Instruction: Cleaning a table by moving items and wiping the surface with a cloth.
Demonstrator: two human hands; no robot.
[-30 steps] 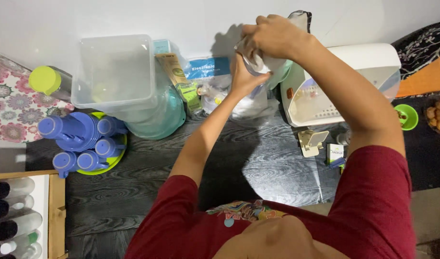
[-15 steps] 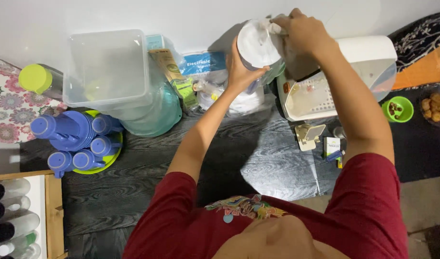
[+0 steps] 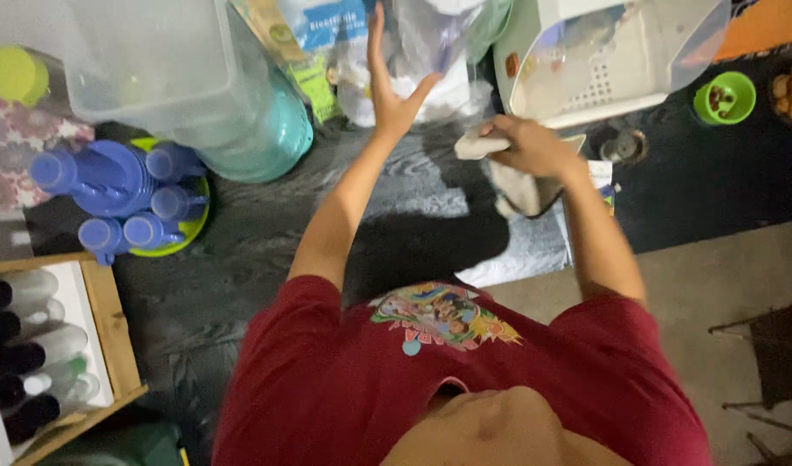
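Her left hand (image 3: 387, 95) is spread open against a clear plastic bag (image 3: 430, 43), while the right hand (image 3: 525, 147) grips a white cloth (image 3: 478, 145) above the desk (image 3: 241, 250).

Dark wood-grain mat (image 3: 241, 259) covers a beige floor (image 3: 715, 267), with a wooden crate (image 3: 111, 345) at its edge.

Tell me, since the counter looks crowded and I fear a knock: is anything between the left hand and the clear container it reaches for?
Nothing visible. The left hand is open, palm against the clear container. The right hand holds a white cloth lower down, off to the side.
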